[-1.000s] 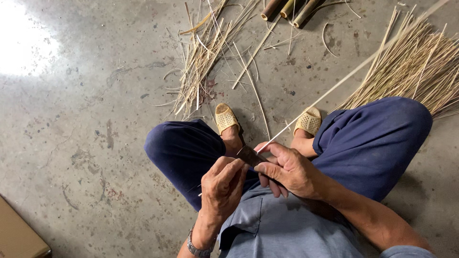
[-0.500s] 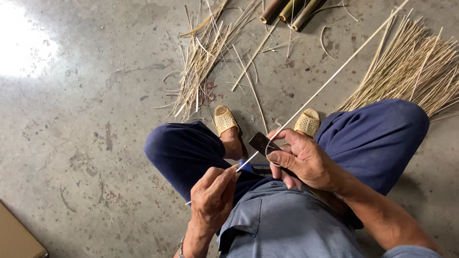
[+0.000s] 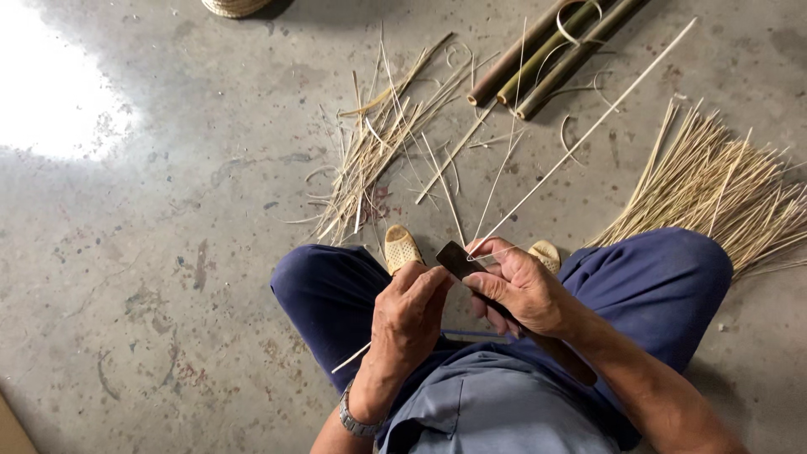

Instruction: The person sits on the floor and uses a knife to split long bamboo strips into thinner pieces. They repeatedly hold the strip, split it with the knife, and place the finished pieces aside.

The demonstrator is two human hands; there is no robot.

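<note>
Both hands moved closer; L hand (image 3: 409, 315) pinches bamboo strip (image 3: 580, 139), R hand (image 3: 521, 290) grips dark knife (image 3: 458, 259). Split just begun, most strip left; finished splints (image 3: 723, 193) piled right.

Single head-worn view, looking steeply down, close over lap, floor (image 3: 168, 252) beyond, perhaps slightly tilted

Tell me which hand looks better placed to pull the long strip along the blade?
Probably the left hand: it pinches the strip beside the knife, while the right hand is wrapped around the knife.
</note>
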